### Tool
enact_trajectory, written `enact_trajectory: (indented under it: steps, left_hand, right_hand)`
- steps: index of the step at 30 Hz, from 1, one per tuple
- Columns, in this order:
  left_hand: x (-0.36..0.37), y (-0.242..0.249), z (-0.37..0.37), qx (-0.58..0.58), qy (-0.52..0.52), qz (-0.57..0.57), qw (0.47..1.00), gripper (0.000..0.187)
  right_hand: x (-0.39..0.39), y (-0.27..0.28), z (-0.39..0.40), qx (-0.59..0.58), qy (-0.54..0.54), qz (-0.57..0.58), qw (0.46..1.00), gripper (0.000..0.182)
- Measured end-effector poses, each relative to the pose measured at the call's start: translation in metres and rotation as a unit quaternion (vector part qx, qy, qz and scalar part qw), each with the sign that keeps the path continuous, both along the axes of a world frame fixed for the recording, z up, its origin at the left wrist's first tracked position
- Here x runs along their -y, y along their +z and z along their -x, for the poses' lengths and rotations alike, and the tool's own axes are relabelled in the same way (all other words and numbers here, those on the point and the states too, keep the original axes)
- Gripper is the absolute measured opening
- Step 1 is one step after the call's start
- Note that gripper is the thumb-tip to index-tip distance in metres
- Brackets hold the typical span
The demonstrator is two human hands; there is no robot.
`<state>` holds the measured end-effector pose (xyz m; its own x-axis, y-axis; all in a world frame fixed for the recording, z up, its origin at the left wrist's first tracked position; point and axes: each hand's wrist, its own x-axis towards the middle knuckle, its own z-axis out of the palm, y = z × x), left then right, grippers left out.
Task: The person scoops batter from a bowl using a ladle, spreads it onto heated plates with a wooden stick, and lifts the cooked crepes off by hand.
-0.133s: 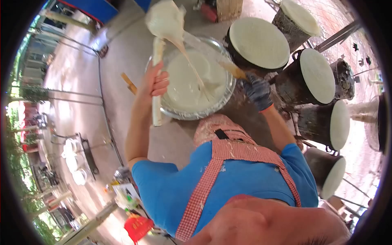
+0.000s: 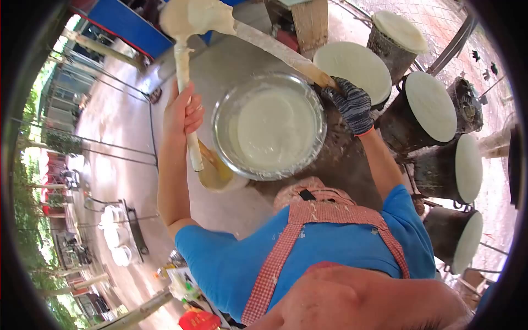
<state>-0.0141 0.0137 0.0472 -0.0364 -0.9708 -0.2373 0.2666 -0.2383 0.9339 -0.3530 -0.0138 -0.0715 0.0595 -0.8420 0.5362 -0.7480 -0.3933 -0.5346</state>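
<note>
My bare left hand (image 2: 186, 110) is closed around a batter-coated stick (image 2: 183, 66), held nearly upright in view. My right hand (image 2: 350, 104), in a dark striped glove, grips the wooden end of a long paddle-like stick (image 2: 269, 48). The far ends of both meet at a thick, sticky white mass (image 2: 201, 17) like dough or batter, which hides them. Below and between my hands sits a wide metal bowl (image 2: 316, 151) with a shiny, wrapped-looking rim, holding smooth white batter (image 2: 275, 124). A pale bucket (image 2: 223, 181) with a wooden handle in it stands beside the bowl, under my left hand.
Several dark pots or drums with round white tops, such as this one (image 2: 432, 107), line the right side. A wooden block (image 2: 309, 27) stands at the top. White containers (image 2: 115, 235) rest on a rack at left. A red item (image 2: 199, 320) lies at the bottom.
Both sticks and the sticky mass have shifted left and up, away from above the bowl. The strand that hung over the bowl no longer shows there. More of the bucket is visible.
</note>
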Motion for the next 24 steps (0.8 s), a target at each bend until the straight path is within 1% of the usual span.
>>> enact_trajectory:
  steps: [1, 2, 3, 4, 5, 6, 7, 8, 9, 10, 11, 12, 13, 14, 15, 16, 17, 18, 19, 20, 21, 22, 23, 24]
  left_hand:
    - [0.005, 0.015, -0.009, 0.056, 0.016, 0.065, 0.996, 0.029]
    - [0.013, 0.012, -0.020, 0.083, 0.024, 0.093, 0.992, 0.032]
    - [0.023, -0.018, -0.035, 0.074, 0.028, 0.069, 0.994, 0.031]
    - [0.034, -0.041, -0.046, 0.061, 0.031, 0.044, 0.997, 0.030]
    - [0.026, -0.053, -0.034, 0.049, 0.017, 0.014, 0.999, 0.023]
    - [0.037, -0.086, -0.041, -0.049, -0.044, -0.067, 0.996, 0.021]
    - [0.044, -0.119, -0.054, -0.139, -0.101, -0.158, 0.973, 0.020]
    - [0.047, -0.128, -0.054, -0.128, -0.111, -0.173, 0.970, 0.020]
    - [0.053, -0.135, -0.048, -0.239, -0.068, -0.299, 0.921, 0.016]
    - [0.057, -0.144, -0.045, -0.337, -0.016, -0.421, 0.842, 0.039]
    - [0.057, -0.155, -0.054, -0.321, -0.028, -0.434, 0.841, 0.039]
    - [0.060, -0.165, -0.064, -0.350, -0.163, -0.357, 0.850, 0.017]
    - [0.065, -0.169, -0.066, -0.378, -0.298, -0.276, 0.832, 0.011]
    - [0.064, -0.163, -0.051, -0.370, -0.320, -0.285, 0.824, 0.011]
    - [0.056, -0.155, -0.025, -0.267, -0.280, -0.201, 0.900, 0.012]
    - [0.052, -0.152, -0.002, -0.165, -0.236, -0.111, 0.951, 0.013]
    - [0.055, -0.156, 0.017, -0.167, -0.261, -0.126, 0.942, 0.013]
    - [0.060, -0.160, 0.037, -0.167, -0.266, -0.216, 0.924, 0.020]
    - [0.061, -0.165, 0.057, -0.160, -0.271, -0.305, 0.899, 0.027]
    - [0.059, -0.166, 0.071, -0.147, -0.299, -0.324, 0.885, 0.027]
    - [0.060, -0.164, 0.086, -0.159, -0.296, -0.389, 0.858, 0.022]
    - [0.064, -0.159, 0.108, -0.169, -0.295, -0.442, 0.830, 0.022]
    - [0.066, -0.148, 0.131, -0.149, -0.331, -0.445, 0.818, 0.022]
    - [0.059, -0.138, 0.147, -0.147, -0.393, -0.383, 0.823, 0.019]
  right_hand:
    - [0.008, 0.006, -0.013, 0.059, 0.008, 0.013, 0.998, 0.034]
    - [0.016, -0.004, -0.021, 0.084, 0.021, -0.010, 0.996, 0.037]
    - [0.018, -0.029, -0.031, 0.095, 0.012, 0.000, 0.995, 0.037]
    - [0.025, -0.064, -0.043, 0.175, 0.074, -0.033, 0.981, 0.039]
    - [0.029, -0.093, -0.046, 0.247, 0.134, -0.069, 0.957, 0.040]
    - [0.025, -0.123, -0.041, 0.252, 0.121, -0.077, 0.957, 0.040]
    - [0.017, -0.155, -0.038, 0.218, 0.109, -0.172, 0.955, 0.040]
    - [0.010, -0.176, -0.034, 0.183, 0.098, -0.259, 0.943, 0.041]
    - [0.003, -0.174, -0.023, 0.192, 0.083, -0.263, 0.942, 0.041]
    - [-0.009, -0.172, -0.009, 0.141, 0.058, -0.330, 0.931, 0.040]
    - [-0.019, -0.163, -0.001, 0.095, 0.034, -0.392, 0.915, 0.040]
    - [-0.030, -0.149, 0.007, 0.111, 0.012, -0.385, 0.916, 0.040]
    - [-0.049, -0.135, 0.015, 0.123, 0.003, -0.299, 0.946, 0.039]
    - [-0.064, -0.129, 0.020, 0.127, -0.006, -0.216, 0.968, 0.038]
    - [-0.068, -0.138, 0.023, 0.130, -0.032, -0.212, 0.968, 0.038]
    - [-0.075, -0.156, 0.022, 0.216, -0.029, -0.226, 0.950, 0.037]
    - [-0.090, -0.167, 0.023, 0.302, -0.028, -0.238, 0.923, 0.036]
    - [-0.105, -0.162, 0.027, 0.309, -0.067, -0.372, 0.873, 0.037]
    - [-0.124, -0.165, 0.036, 0.322, -0.100, -0.374, 0.864, 0.037]
    - [-0.146, -0.169, 0.044, 0.208, -0.145, -0.378, 0.890, 0.038]
    - [-0.169, -0.172, 0.051, 0.089, -0.184, -0.380, 0.902, 0.038]
    - [-0.194, -0.170, 0.062, 0.104, -0.218, -0.374, 0.896, 0.038]
    - [-0.222, -0.161, 0.069, 0.115, -0.244, -0.341, 0.901, 0.038]
    - [-0.254, -0.151, 0.074, 0.125, -0.275, -0.314, 0.900, 0.037]
